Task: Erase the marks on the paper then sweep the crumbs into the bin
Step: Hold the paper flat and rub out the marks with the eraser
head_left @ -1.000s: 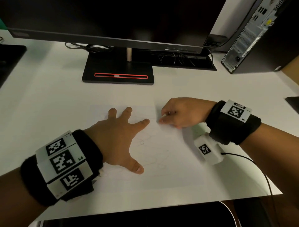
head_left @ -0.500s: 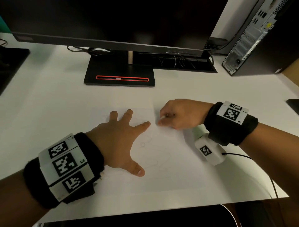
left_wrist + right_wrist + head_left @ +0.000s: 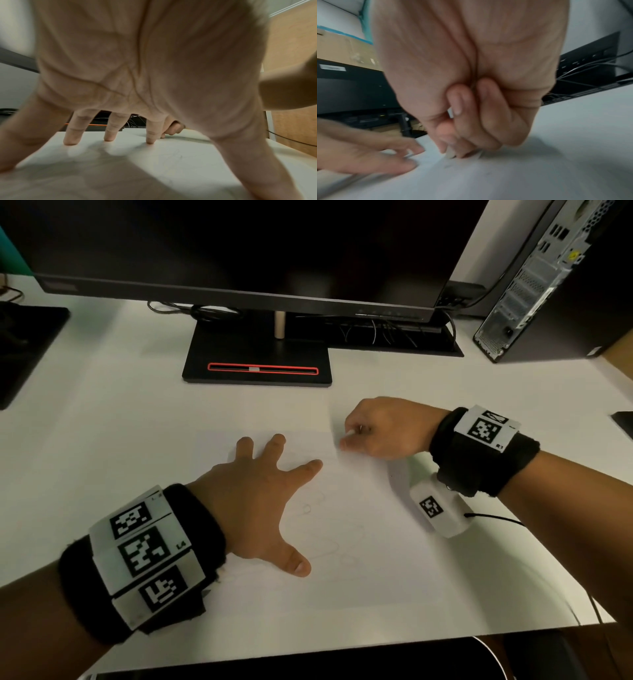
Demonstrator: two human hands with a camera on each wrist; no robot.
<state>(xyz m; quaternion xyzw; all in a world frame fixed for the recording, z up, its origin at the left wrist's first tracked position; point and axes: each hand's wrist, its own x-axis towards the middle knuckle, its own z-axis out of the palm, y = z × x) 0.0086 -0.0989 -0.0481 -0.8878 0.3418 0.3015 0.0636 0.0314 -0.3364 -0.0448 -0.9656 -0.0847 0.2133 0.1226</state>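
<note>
A white sheet of paper [image 3: 359, 559] with faint pencil loops [image 3: 329, 546] lies on the white desk. My left hand [image 3: 260, 501] is spread flat on the sheet, fingers straight, pressing it down; its fingertips [image 3: 109, 138] touch the paper. My right hand [image 3: 380, 429] is curled at the sheet's far right part and pinches a small pale eraser [image 3: 450, 153], whose tip touches the paper. The eraser [image 3: 350, 433] shows as a white speck between thumb and fingers. Crumbs are too small to make out. No bin is in view.
A monitor's black base [image 3: 257, 361] stands behind the paper, with cables [image 3: 387, 333] to its right. A computer tower [image 3: 534, 285] stands at the back right. The desk's front edge [image 3: 308, 652] is near my wrists. A dark object [image 3: 20, 347] lies at the left.
The right hand with the eraser has shifted slightly away and right over the paper's top edge. The left hand stays flat on the sheet.
</note>
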